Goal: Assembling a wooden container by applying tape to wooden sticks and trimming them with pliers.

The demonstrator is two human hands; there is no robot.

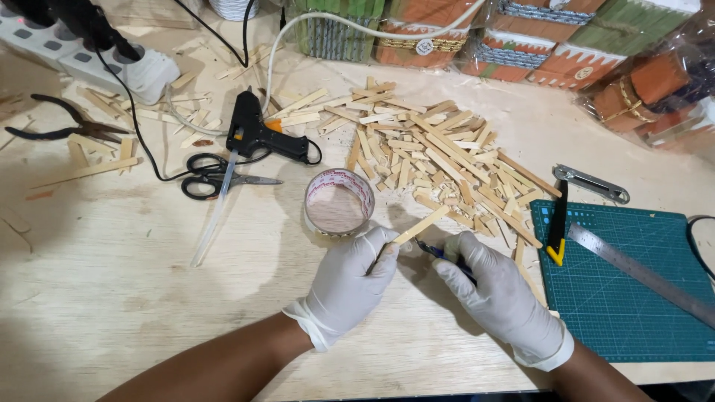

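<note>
Two gloved hands meet over the surface [112,298]: the left hand [350,286] pinches a wooden stick [417,225], and just right of it the right hand [495,294] grips a small dark-handled cutter [439,254]. A slip could likely nick the left fingertips [387,242], or the stick could splinter.

Single head-worn view: looked steeply down from above onto the wooden tabletop [112,298], close, facing away from the wearer; both gloved forearms entered from the lower edge. No second view.
</note>
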